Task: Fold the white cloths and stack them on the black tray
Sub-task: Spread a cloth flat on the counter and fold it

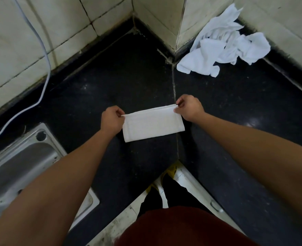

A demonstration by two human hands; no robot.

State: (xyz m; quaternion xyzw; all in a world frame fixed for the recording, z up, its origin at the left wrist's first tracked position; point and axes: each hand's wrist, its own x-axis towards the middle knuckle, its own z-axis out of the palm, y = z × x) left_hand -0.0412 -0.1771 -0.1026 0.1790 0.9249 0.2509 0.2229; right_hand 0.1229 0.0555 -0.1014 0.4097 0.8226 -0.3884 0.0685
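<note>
cloth (153,124) between both hands' grip

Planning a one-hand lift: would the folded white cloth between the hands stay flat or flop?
Likely floppy: the crumpled pile of like cloths lies in loose creases. Probably light: left hand and right hand hold the folded cloth by fingertip pinches.

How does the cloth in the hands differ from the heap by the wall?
The held cloth is folded into a flat rectangle; the heap is crumpled and loose. The held cloth is pinched at its far corners by the left hand and right hand; the heap lies untouched. Both are white.
</note>
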